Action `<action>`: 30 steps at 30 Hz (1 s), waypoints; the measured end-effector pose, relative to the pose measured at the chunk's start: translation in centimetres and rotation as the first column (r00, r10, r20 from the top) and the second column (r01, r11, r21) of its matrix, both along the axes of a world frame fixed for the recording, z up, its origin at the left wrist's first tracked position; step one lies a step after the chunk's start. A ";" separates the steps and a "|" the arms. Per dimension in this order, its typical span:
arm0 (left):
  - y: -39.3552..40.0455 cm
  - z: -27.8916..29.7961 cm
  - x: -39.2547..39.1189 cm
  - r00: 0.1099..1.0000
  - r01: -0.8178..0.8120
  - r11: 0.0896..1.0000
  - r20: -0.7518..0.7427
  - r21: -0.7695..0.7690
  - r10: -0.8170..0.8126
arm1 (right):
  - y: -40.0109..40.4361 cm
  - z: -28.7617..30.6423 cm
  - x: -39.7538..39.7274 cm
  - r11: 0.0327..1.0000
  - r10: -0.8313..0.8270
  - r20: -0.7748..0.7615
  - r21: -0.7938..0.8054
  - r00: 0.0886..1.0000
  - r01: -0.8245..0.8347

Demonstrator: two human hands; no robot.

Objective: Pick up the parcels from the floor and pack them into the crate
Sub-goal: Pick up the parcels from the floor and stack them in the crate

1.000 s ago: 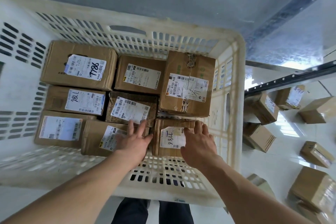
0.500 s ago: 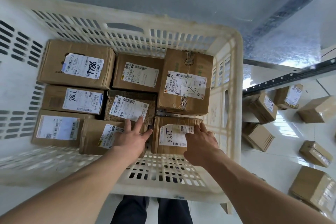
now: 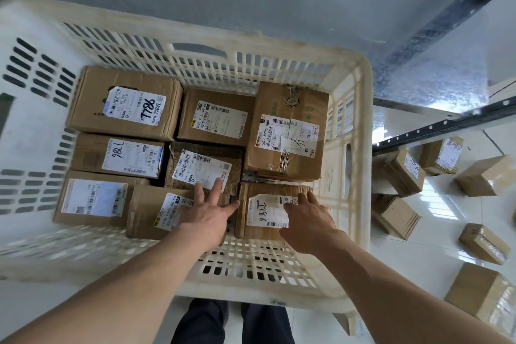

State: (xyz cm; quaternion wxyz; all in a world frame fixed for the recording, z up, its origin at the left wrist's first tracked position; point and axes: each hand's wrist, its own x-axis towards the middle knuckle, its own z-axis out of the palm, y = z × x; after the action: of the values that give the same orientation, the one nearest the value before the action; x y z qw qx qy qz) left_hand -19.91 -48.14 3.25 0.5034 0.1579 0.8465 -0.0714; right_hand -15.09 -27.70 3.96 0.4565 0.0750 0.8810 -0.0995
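A cream slotted plastic crate (image 3: pixel 360 148) holds several brown cardboard parcels with white labels. My left hand (image 3: pixel 208 211) lies flat with fingers spread on the near middle parcel (image 3: pixel 145 212), its fingertips reaching the parcel behind. My right hand (image 3: pixel 308 222) rests with relaxed fingers on the near right parcel (image 3: pixel 268 211), whose label reads 1786, covering the label's right part. Neither hand grips anything. A tall parcel (image 3: pixel 287 131) stands behind that one at the crate's right wall.
Several loose parcels lie on the white tiled floor to the right, among them one (image 3: pixel 405 169) by the crate and one (image 3: pixel 484 243) nearer me. A dark metal shelf rail (image 3: pixel 446 123) crosses above them. My legs (image 3: pixel 231 321) stand against the crate's near wall.
Both hands stay on the near parcels. My right hand has slid slightly left and back over the 1786 label; my left hand has barely shifted.
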 end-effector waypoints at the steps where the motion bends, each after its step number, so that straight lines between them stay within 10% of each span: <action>1: 0.2 0.4 0.0 1.000 -0.023 1.000 0.003 0.021 0.023 | 0.0 0.4 0.0 1.000 -0.012 -0.008 -0.008 1.000 0.012; 20: -0.7 25.1 -2.0 0.937 -0.195 0.894 -0.193 0.404 0.291 | -5.0 24.6 1.0 0.826 -0.551 -0.381 -0.375 0.742 0.421; 30: -0.4 36.3 -2.1 0.910 -0.105 0.823 -0.280 0.558 0.306 | -5.2 35.3 2.6 0.823 -0.567 -0.554 -0.398 0.609 0.405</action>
State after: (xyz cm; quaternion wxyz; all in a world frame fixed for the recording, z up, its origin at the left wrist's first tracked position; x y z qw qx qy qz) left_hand -22.04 -48.49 39.54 0.2823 0.1816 0.9218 0.1938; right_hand -12.45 -32.92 39.26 0.0816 0.2196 0.9099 -0.3423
